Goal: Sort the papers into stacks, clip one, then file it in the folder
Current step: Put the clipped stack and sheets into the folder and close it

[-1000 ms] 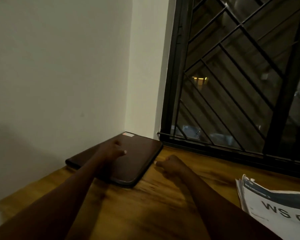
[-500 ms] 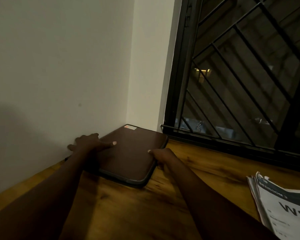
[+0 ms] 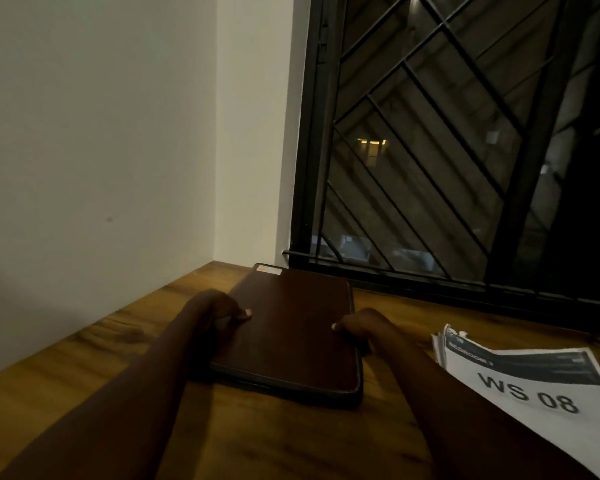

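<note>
Lying closed at the far left of the surface (image 3: pixel 84 375), the folder (image 3: pixel 291 327) is clasped at both side edges by the left grip (image 3: pixel 215 310) and right grip (image 3: pixel 364 327). The papers (image 3: pixel 534 393), near right, are judged unsorted, with clipping and filing undone.

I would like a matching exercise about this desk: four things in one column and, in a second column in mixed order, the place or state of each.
Column 1
1. folder
2. papers
3. left hand
4. right hand

Column 2
a. white, printed "WS 08", at the right
b. holds the folder's left side
c. holds the folder's right side
d. dark brown, closed, flat on the table

Pairs: 1-d, 2-a, 3-b, 4-c
</note>
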`<state>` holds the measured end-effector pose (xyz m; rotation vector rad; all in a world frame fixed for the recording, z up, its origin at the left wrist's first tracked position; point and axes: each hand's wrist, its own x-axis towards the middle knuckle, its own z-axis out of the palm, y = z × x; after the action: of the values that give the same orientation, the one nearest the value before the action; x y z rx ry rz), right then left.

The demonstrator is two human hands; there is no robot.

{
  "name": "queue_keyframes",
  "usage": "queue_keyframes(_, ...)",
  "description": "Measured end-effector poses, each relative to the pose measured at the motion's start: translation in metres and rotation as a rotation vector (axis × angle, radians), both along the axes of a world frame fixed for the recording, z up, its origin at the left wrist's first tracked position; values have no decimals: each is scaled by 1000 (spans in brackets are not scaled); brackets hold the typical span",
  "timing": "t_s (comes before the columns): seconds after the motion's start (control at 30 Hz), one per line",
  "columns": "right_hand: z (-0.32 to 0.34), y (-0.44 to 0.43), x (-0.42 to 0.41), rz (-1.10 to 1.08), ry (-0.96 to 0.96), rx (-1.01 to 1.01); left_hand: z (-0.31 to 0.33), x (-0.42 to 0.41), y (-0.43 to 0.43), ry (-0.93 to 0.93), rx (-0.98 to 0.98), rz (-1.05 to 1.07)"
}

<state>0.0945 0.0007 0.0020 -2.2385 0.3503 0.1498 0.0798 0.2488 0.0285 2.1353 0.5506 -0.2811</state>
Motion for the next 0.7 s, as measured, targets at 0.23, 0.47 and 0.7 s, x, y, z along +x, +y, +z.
queue_keyframes(0.23, 10, -36, -33, -40, 6, 374, -26, -11, -19, -417, -114, 221)
queue_keyframes(0.47, 44, -49, -37, -49, -216, 763, 20, -23, -28, -837, -105, 177)
queue_keyframes(0.7, 70, -61, -39, 9, -535, 760, 77, -28, -28, -932, -380, -40)
